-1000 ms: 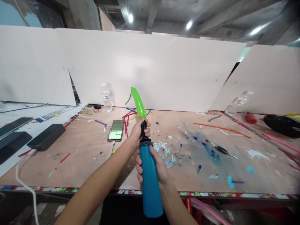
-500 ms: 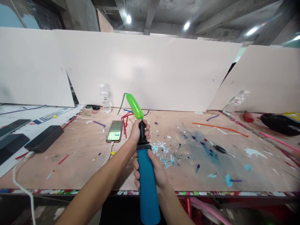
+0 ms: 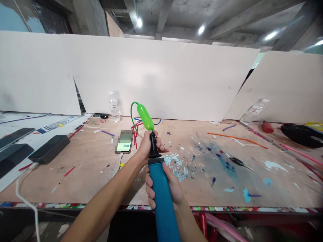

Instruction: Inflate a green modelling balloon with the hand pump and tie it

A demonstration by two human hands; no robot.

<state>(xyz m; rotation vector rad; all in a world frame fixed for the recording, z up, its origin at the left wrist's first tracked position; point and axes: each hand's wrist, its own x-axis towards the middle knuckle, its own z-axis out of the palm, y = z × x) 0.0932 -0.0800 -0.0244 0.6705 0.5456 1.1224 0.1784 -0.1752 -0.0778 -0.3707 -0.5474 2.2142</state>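
Note:
Over the table's front edge, a blue hand balloon pump points away from me, its black nozzle at the far end. My right hand is wrapped round the blue barrel just below its black collar. Up at the nozzle, my left hand closes round the tip and the neck of a green balloon, with some fingers partly stretched out on the right side. The part of the balloon near the nozzle is swollen; its thin tail arches over to the left and hangs down. The neck itself is mostly hidden by fingers.
A phone on a white cable lies left of my hands, near bent red balloon pieces. Clear bottles stand or lean by the white panels. At right are a screwdriver, an orange strip and a black object.
The balloon's limp tail has curled higher and swung into an arch. The pump's lower end has shifted right, and fingers of my left hand have stretched out a little.

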